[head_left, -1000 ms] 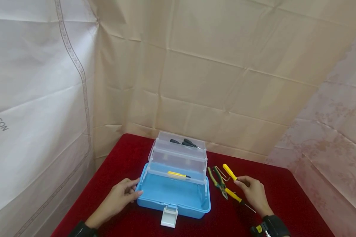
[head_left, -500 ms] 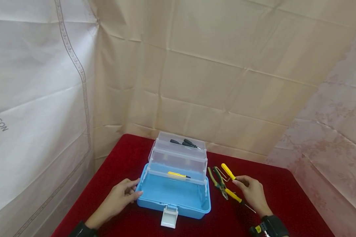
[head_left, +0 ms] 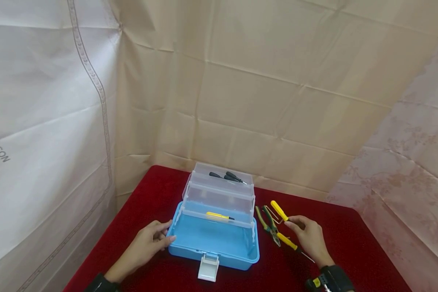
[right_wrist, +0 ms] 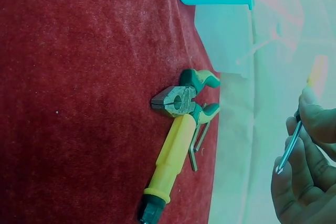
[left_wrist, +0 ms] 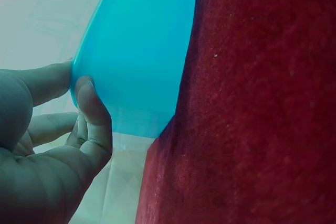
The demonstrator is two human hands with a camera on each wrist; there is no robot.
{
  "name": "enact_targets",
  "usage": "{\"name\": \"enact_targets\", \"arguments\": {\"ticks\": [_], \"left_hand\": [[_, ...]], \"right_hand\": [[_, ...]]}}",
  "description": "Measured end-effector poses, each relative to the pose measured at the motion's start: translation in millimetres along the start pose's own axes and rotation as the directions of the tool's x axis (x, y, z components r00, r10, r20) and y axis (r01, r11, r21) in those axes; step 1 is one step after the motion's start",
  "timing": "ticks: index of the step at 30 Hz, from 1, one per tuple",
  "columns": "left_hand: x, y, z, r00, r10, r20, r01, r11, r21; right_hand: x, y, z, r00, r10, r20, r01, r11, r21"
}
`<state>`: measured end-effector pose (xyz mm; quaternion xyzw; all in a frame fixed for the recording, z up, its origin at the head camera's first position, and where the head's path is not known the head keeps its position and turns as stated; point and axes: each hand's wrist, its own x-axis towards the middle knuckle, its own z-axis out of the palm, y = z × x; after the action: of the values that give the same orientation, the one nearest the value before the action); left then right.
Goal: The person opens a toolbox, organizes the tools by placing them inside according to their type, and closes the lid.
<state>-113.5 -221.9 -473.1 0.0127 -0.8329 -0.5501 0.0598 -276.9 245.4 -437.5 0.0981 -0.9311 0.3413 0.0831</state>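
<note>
My left hand (head_left: 146,243) pinches the left rim of a blue toolbox (head_left: 211,253); in the left wrist view thumb and fingers (left_wrist: 94,108) grip the blue wall (left_wrist: 142,51). My right hand (head_left: 311,238) holds a yellow-handled screwdriver (head_left: 279,210) above the table, right of the box. Its metal shaft (right_wrist: 290,148) runs along the fingers in the right wrist view, its tip showing. Below it lie green-handled pliers (head_left: 272,231), a second yellow screwdriver (head_left: 287,241) and bent hex keys (right_wrist: 197,148).
Clear stepped trays (head_left: 219,190) stand unfolded at the back of the box, with several black-handled screwdrivers (head_left: 233,177) on top and a yellow one (head_left: 217,215) in the lowest tray. A white latch (head_left: 208,267) hangs in front. Red cloth (head_left: 168,182) covers the table; fabric walls (head_left: 259,101) surround it.
The right hand and its yellow screwdriver have shifted slightly left, toward the box. The left hand and the toolbox have not moved.
</note>
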Motion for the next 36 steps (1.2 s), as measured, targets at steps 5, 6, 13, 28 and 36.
{"name": "enact_targets", "arguments": {"ticks": [5, 6, 13, 28, 36], "left_hand": [[0.0, -2.2, -0.4, 1.0, 0.011, 0.006, -0.011, 1.0, -0.001], [0.0, -2.3, -0.5, 1.0, 0.011, 0.008, -0.011, 1.0, -0.004], [0.0, -1.2, -0.2, 1.0, 0.001, 0.006, -0.001, 1.0, -0.008], [-0.9, -1.9, -0.2, 0.999, 0.033, 0.0, -0.033, 0.999, 0.005], [-0.1, -3.3, 0.4, 1.0, 0.029, 0.0, -0.029, 1.0, 0.005]], "right_hand": [[0.7, -1, 0, 1.0, 0.004, -0.004, -0.004, 1.0, -0.006], [0.6, -1, 1, 1.0, 0.005, -0.004, -0.005, 1.0, -0.006], [0.5, -7, 3, 1.0, 0.017, 0.004, -0.017, 1.0, -0.002], [2.4, -10, 6, 0.998, -0.06, -0.013, 0.06, 0.998, 0.023], [2.9, -13, 11, 1.0, -0.026, 0.004, 0.026, 0.999, 0.046]]}}
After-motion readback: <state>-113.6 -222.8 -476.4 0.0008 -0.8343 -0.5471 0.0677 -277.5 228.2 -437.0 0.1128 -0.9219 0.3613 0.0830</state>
